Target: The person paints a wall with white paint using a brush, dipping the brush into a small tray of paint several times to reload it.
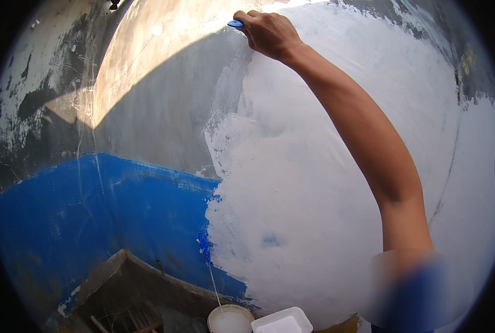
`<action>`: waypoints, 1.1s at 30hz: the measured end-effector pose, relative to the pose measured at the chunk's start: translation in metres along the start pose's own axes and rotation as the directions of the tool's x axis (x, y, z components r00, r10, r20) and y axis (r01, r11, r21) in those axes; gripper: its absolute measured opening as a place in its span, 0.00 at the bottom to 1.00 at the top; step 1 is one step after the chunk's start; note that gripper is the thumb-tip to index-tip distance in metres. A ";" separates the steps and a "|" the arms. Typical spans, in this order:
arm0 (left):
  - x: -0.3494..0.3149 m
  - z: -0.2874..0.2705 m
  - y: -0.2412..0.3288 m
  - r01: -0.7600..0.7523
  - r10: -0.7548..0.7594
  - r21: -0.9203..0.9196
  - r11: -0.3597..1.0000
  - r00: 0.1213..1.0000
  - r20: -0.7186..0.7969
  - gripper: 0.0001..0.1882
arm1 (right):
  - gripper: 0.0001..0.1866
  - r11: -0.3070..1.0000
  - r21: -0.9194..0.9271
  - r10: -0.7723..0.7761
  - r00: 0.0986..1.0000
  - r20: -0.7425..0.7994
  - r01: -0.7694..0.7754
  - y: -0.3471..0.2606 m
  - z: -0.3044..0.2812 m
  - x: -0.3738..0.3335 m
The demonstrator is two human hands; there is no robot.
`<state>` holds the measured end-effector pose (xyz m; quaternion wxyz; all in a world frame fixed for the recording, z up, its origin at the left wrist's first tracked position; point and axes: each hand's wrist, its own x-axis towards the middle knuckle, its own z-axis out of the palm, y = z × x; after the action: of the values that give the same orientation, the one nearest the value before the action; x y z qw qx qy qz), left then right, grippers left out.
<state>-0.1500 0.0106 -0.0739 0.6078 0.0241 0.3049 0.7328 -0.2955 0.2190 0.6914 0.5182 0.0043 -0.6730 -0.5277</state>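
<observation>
My right hand [268, 34] is raised high against the wall, its fingers closed round a blue-handled tool [235, 24]. Only the rounded blue end of the handle sticks out; the hand hides the rest, so its kind cannot be made out. Around and below the hand, the wall carries fresh-looking white paint [314, 183] with a ragged left edge. Left of that edge lie bare grey plaster [153, 122] and a band of blue paint [142, 205]. My left hand is out of view.
At the bottom, a round tub [231, 321] holds white liquid beside a white rectangular tray [283, 322]. A blue handle [204, 247] with a thin rod leans on the wall, its rod reaching down to the tub. A concrete ledge [120, 263] juts out lower left.
</observation>
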 end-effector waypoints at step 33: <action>-0.024 0.051 0.071 0.113 -0.110 0.037 0.993 0.992 -0.059 0.27 | 0.06 0.682 0.707 -0.428 0.886 0.180 0.186 -0.243 0.048 -0.107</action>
<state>-0.1853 0.0049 0.0091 0.6382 -0.0016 0.3379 0.6917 -0.4111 0.2050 0.4482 0.2629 0.2168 -0.8832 -0.3222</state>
